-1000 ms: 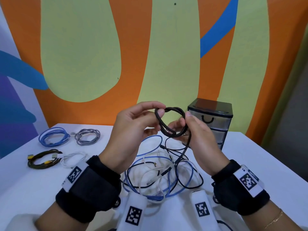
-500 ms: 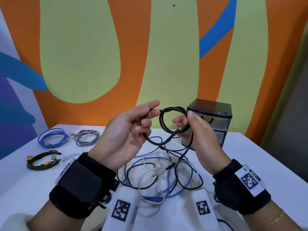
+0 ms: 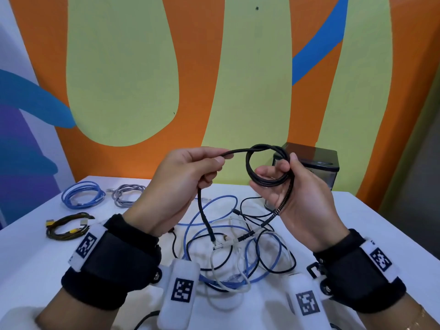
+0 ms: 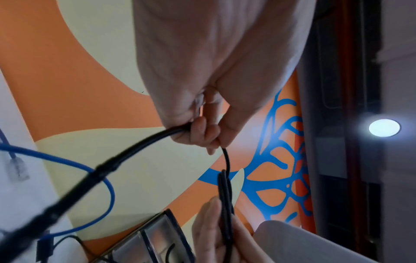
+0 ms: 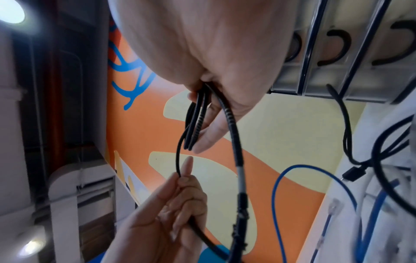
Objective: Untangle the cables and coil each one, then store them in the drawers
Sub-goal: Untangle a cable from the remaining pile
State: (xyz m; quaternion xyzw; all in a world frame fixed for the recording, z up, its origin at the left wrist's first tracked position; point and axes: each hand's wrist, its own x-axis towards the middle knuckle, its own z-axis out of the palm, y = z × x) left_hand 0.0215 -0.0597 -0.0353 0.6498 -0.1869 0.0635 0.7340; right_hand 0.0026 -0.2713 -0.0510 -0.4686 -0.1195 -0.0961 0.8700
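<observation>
Since a moment ago our left hand [image 3: 188,177] has drawn away from the coil, pulling out a straight run of the black cable [image 3: 266,166], where before both hands sat close together on the loops. The cable is held up in the air above the table [image 3: 371,225], in front of the small drawer unit [image 3: 316,160]. Our right hand [image 3: 295,194] pinches the finished loops between thumb and fingers, and the braided tail drops past the palm toward the tangled pile [image 3: 235,248]. Our left hand is curled round the free run, whose plug end hangs down to the pile.

To do this wrap well, we judge we should keep the right pinch firm so the loops do not spring apart, let the cable slide through the left fingers, and lay the next turn the same size as the others. The hanging end may snag on the blue cable [image 3: 214,206] below, so we lift it free first.

Four coiled cables [image 3: 83,197] lie well apart at the left.
</observation>
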